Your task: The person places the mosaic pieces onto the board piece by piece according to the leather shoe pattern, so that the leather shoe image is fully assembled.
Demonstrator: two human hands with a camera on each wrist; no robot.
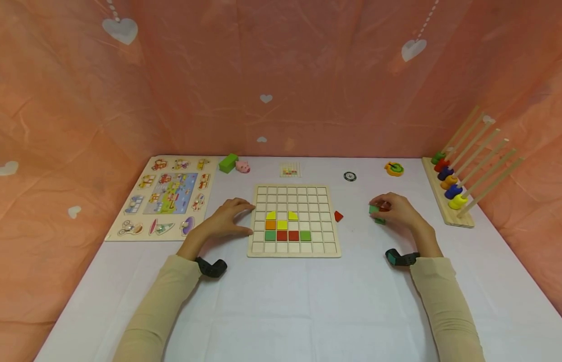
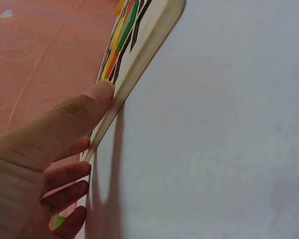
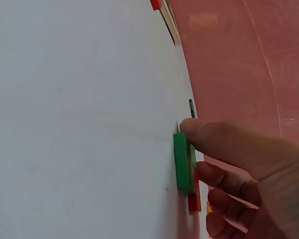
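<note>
My left hand (image 1: 226, 218) rests at the left edge of a wooden grid board (image 1: 262, 252), thumb and fingers spread along its rim. In the left wrist view the thumb (image 2: 92, 102) touches the board's edge. Yellow, orange, green and red tiles fill some of the grid cells. To the right of the board, my right hand (image 1: 395, 211) pinches a green tile (image 1: 374, 209) between thumb and fingers. Another green tile (image 3: 181, 162) lies on the table close to the thumb, and a red tile (image 3: 194, 201) is partly hidden beside the fingers.
A red triangular tile (image 1: 338, 216) lies by the board's right edge. Behind the board are a small pattern card (image 1: 290, 170), a round token (image 1: 350, 176), a green block (image 1: 228, 163) and a pig figure (image 1: 242, 166). A picture puzzle (image 1: 113, 235) lies left; a peg stand (image 1: 464, 221) stands right.
</note>
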